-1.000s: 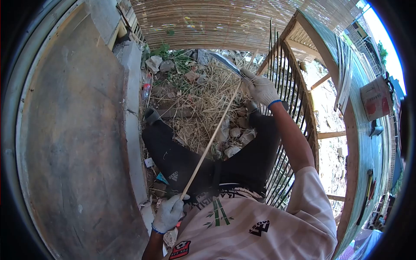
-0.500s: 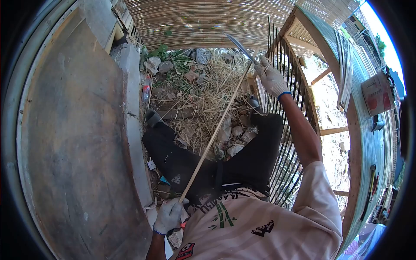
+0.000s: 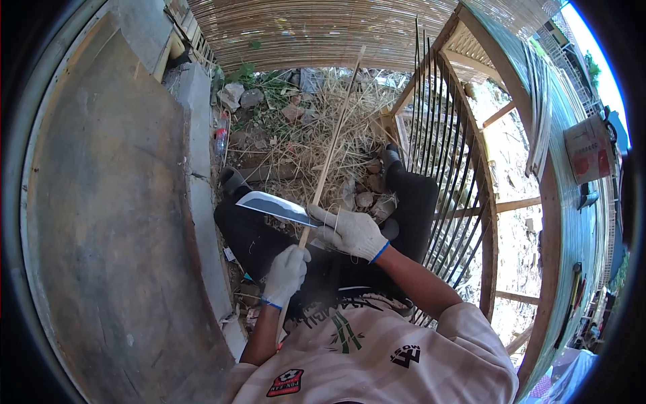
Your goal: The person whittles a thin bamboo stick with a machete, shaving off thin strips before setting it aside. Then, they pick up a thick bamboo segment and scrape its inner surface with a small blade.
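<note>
Wrapped in a pale work glove, my left hand [image 3: 286,273] is closed round a long thin bamboo strip [image 3: 331,151], which slants up and away past my knees. My right hand [image 3: 353,233], gloved too, grips the handle of a broad knife [image 3: 276,207]. The blade points left and lies across the strip just above my left hand. The handle is mostly hidden in my glove.
A large worn board [image 3: 114,202] stands at the left beside a concrete ledge [image 3: 205,222]. Dry shavings [image 3: 336,101] and stones cover the ground between my feet. Dark rods lean against a wooden frame [image 3: 488,222] at the right. A bucket [image 3: 587,148] sits beyond it.
My right hand and the knife have come down and left, close to my left hand. My left hand has moved up and right, and the strip now stands steeper.
</note>
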The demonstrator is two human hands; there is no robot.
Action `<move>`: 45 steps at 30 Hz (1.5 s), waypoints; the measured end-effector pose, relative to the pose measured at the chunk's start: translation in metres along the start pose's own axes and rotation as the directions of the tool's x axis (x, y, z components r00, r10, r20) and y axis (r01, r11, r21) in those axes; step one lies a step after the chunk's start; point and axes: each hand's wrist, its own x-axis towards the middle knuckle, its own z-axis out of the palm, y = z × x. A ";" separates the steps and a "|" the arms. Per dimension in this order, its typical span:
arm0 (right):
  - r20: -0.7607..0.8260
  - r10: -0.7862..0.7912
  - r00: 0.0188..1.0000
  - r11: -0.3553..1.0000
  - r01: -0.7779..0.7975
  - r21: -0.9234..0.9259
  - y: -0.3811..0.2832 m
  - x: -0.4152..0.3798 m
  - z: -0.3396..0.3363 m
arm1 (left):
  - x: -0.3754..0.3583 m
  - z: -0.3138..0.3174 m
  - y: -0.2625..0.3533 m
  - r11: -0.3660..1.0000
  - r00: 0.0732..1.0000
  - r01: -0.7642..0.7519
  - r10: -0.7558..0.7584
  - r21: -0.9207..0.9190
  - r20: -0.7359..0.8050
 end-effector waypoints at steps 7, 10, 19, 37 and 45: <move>0.058 -0.036 0.998 0.995 0.041 -0.089 0.004 0.013 -0.008 | -0.008 -0.004 -0.001 1.000 0.999 0.010 -0.009 0.023 -0.037; -0.012 -0.051 0.999 0.994 0.050 -0.098 0.021 0.022 -0.004 | -0.016 -0.007 -0.004 0.999 0.999 0.004 -0.002 0.045 -0.036; -0.067 -0.077 0.995 0.990 0.068 -0.124 0.038 0.044 -0.040 | -0.046 -0.012 0.002 0.998 0.999 -0.029 0.031 0.049 -0.034; -0.328 0.099 0.939 0.918 -0.214 -0.334 0.156 0.106 -0.114 | -0.175 -0.049 -0.038 0.993 0.999 -0.025 0.022 0.117 0.030; -0.603 0.503 0.619 0.846 -0.495 0.198 0.261 0.052 -0.225 | -0.235 -0.074 -0.066 0.974 0.965 0.185 -0.156 0.130 -0.209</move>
